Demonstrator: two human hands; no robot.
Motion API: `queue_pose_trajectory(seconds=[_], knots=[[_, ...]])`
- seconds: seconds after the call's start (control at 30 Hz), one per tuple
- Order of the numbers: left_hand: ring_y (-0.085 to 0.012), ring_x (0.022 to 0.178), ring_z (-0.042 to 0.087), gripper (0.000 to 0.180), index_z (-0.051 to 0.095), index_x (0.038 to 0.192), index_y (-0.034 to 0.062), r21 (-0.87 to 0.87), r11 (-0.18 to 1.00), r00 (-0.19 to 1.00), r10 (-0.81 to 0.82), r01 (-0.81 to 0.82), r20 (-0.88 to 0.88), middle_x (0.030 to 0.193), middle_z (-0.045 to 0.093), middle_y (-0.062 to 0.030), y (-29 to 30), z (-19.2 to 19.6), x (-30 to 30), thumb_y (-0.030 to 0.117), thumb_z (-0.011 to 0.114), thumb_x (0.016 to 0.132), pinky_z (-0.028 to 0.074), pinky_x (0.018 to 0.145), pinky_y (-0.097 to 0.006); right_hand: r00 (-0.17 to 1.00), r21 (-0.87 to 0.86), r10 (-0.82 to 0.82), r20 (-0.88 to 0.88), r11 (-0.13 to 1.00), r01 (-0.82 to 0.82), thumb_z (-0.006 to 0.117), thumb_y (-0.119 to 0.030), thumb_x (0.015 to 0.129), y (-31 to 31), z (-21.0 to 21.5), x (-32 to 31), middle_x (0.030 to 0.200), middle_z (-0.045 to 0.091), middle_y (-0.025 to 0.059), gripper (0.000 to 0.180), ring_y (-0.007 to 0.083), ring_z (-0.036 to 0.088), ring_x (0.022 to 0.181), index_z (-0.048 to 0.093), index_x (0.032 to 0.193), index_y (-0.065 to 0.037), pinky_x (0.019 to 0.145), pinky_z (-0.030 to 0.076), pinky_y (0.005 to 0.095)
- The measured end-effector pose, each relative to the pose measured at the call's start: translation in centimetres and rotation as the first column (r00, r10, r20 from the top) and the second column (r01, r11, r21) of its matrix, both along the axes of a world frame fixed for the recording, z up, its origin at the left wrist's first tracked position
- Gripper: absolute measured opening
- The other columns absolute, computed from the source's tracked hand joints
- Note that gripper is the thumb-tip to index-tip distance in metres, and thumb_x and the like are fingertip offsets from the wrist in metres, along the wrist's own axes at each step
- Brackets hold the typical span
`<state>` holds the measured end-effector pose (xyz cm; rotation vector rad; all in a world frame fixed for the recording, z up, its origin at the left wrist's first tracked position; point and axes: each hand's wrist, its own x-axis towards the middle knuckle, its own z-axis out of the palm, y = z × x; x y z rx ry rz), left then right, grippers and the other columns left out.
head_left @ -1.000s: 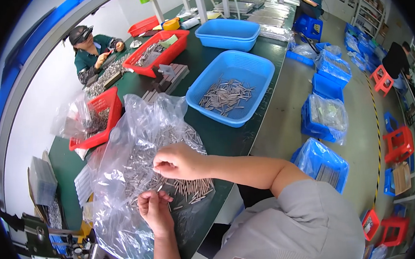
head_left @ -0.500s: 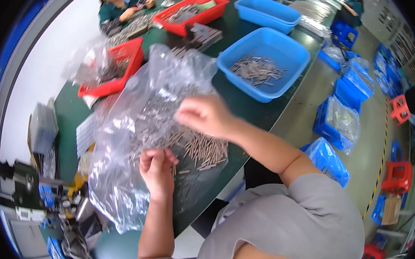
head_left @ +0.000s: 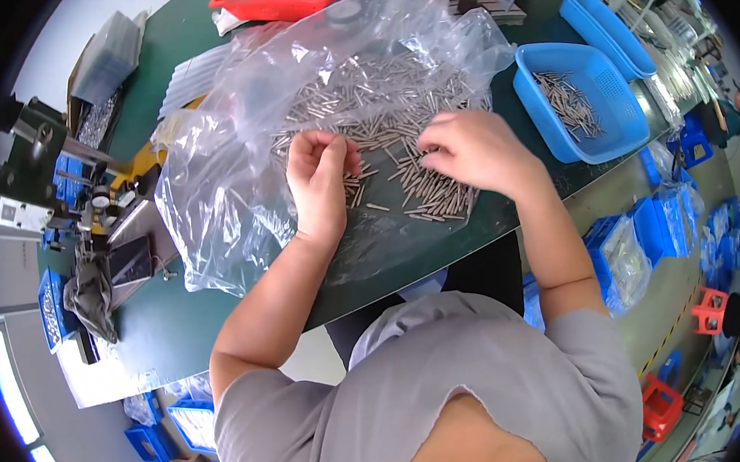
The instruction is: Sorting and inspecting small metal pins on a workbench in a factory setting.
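Many small metal pins point(head_left: 436, 194) lie in a loose heap on and under a clear plastic bag point(head_left: 236, 159) spread over the green table. At the heap's left edge my left hand point(head_left: 319, 179) is closed, thumb against curled fingers; whatever is inside them is hidden. My right hand point(head_left: 480, 150) bends over the right side of the heap, its fingertips pinched together among the pins. Whether a pin sits in that pinch I cannot make out. To the right, a blue plastic basket point(head_left: 538, 125) contains more of the pins.
A second blue basket point(head_left: 600, 30) stands behind the first. Red trays point(head_left: 294, 6) line the far side of the table. A dark machine point(head_left: 42, 138) and a clear plastic box point(head_left: 109, 56) are at the left. Blue crates and red stools point(head_left: 661, 404) stand on the floor at right.
The view has swung to the right, so the table appears turned. My right hand has come down to the heap's right side. My left hand stays by the pins, fingers still curled.
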<state>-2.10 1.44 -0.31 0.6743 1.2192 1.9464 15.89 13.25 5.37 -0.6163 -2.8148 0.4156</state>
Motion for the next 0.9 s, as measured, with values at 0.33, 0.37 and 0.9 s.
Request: queue_pose_trajectory(seconds=[0.33, 0.37, 0.9], knots=[[-0.0131, 0.069, 0.057, 0.007, 0.049, 0.094, 0.0026, -0.026, 0.999, 1.0, -0.023, 0.022, -0.018, 0.082, 0.061, -0.0075, -0.1, 0.0, 0.2, 0.004, 0.054, 0.089, 0.048, 0.061, -0.025, 0.997, 0.17, 0.064, 0.047, 0.983, -0.071, 0.068, -0.013, 0.073, -1.1, -2.4, -4.3, 0.081, 0.06, 0.0135, 0.017, 0.0334, 0.062, 0.078, 0.059, 0.082, -0.002, 0.067, 0.05, 0.041], [-0.0129, 0.068, 0.057, 0.008, 0.048, 0.093, 0.0023, -0.037, 0.999, 1.0, -0.024, 0.024, -0.012, 0.082, 0.061, -0.0075, -0.2, 0.1, 0.2, 0.004, 0.054, 0.089, 0.048, 0.061, -0.025, 0.997, 0.06, 0.075, -0.024, 0.995, -0.074, 0.068, -0.012, 0.073, -1.0, -2.6, -4.2, 0.081, 0.061, 0.0134, 0.015, 0.0332, 0.061, 0.077, 0.06, 0.082, -0.002, 0.067, 0.049, 0.0404], [-0.0163, 0.074, 0.062, 0.008, 0.051, 0.097, 0.0018, 0.1, 0.912, 0.886, -0.41, 0.397, 0.215, 0.086, 0.064, -0.0103, -0.6, 0.3, -0.2, 0.007, 0.055, 0.092, 0.053, 0.068, -0.03, 0.873, -0.439, -0.064, -0.484, 0.881, -0.179, 0.067, -0.004, 0.081, -1.4, -1.2, -3.5, 0.076, 0.064, 0.006, 0.006, 0.0139, 0.061, 0.068, 0.066, 0.086, -0.003, 0.061, 0.048, 0.0267]])
